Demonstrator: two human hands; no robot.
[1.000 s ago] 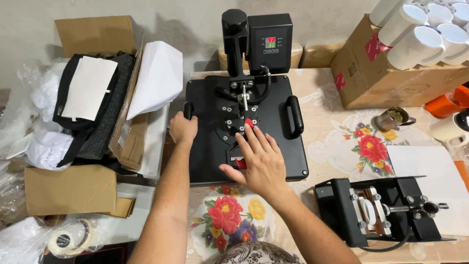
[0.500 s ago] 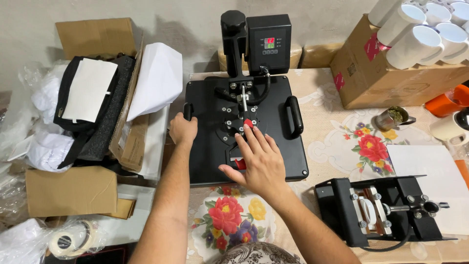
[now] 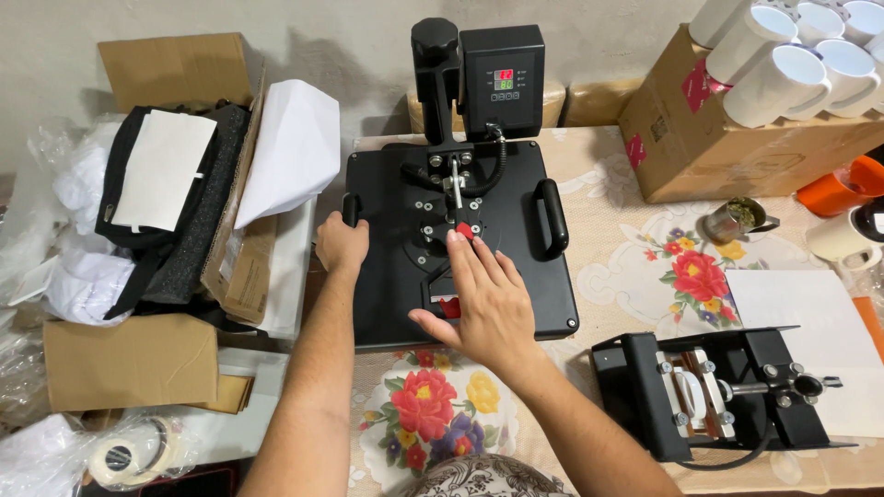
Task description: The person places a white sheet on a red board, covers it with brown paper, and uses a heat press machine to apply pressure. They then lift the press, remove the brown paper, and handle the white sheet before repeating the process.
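1. The heat press [image 3: 460, 239] sits at the centre of the worktop [image 3: 626, 276], its control box at 12 o'clock and its black top plate lying flat towards you.
2. Your left hand [image 3: 341, 244] is closed in a fist round the side handle at the plate's 9 o'clock edge, fingers wrapped tight.
3. Your right hand [image 3: 488, 304] lies flat on the plate at about 6 o'clock, fingers spread and extended; the fingertips reach the red knob [image 3: 463, 230] at the central bracket. It grips nothing.
4. Handling judgement: the press looks heavy, rigid and metal, and possibly hot. Take hold at the two side handles, 9 and 3 o'clock [image 3: 552, 216], not at the plate face or the cable.
5. Surroundings: a mug press attachment [image 3: 718, 391] lies at 4 o'clock; a carton of white mugs [image 3: 783, 74] stands at 2 o'clock; boxes with folded black and white cloth [image 3: 166, 202] sit at 9 o'clock. All are apart from the press.
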